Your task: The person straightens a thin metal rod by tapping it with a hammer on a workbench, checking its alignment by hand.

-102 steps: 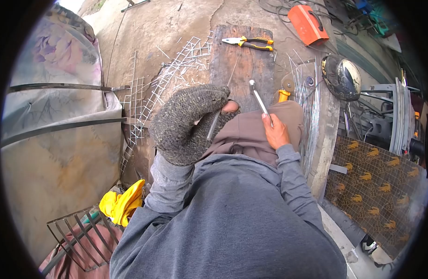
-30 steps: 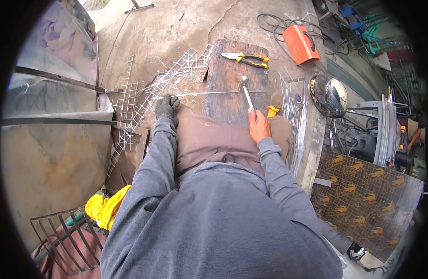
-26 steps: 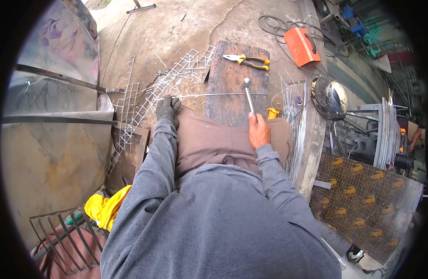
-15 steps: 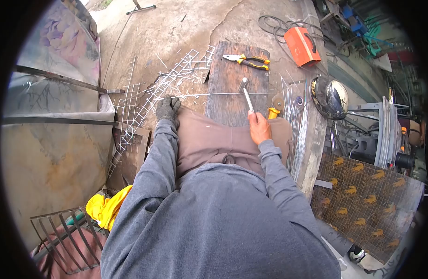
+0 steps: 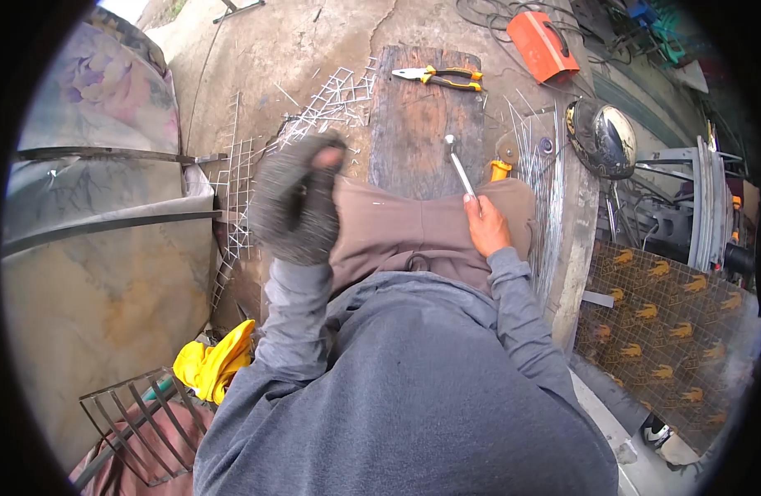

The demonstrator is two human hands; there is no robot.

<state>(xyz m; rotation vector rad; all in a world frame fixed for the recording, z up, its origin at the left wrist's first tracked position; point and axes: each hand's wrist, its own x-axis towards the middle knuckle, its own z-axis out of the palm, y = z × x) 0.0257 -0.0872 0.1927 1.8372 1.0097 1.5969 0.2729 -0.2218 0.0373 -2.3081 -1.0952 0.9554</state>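
Note:
My left hand (image 5: pixel 298 202), in a dark grey glove, is raised near the camera above my left thigh. Its fingers are curled and smeared by motion, and whatever may be inside them is hidden. My bare right hand (image 5: pixel 486 225) grips the silver handle of a hammer (image 5: pixel 460 169), its small head over the near part of a worn wooden board (image 5: pixel 422 124). On the board's far end lie combination pliers (image 5: pixel 438 78) with yellow-and-black handles. Close to my right knee sits a yellow-handled tool (image 5: pixel 500 170) with a disc beside it.
Welded wire mesh (image 5: pixel 241 165) and cut wire pieces lie on the ground to the left. Several long thin rods (image 5: pixel 548 223) rest at the right beside a welding helmet (image 5: pixel 602 139). An orange machine (image 5: pixel 542 45) with cables stands farther back. A yellow cloth (image 5: pixel 215 360) hangs lower left.
My left hand has risen from beside my knee towards the camera. The thin rod that lay across the board no longer shows there. The hammer stays in my right hand, and the view has shifted.

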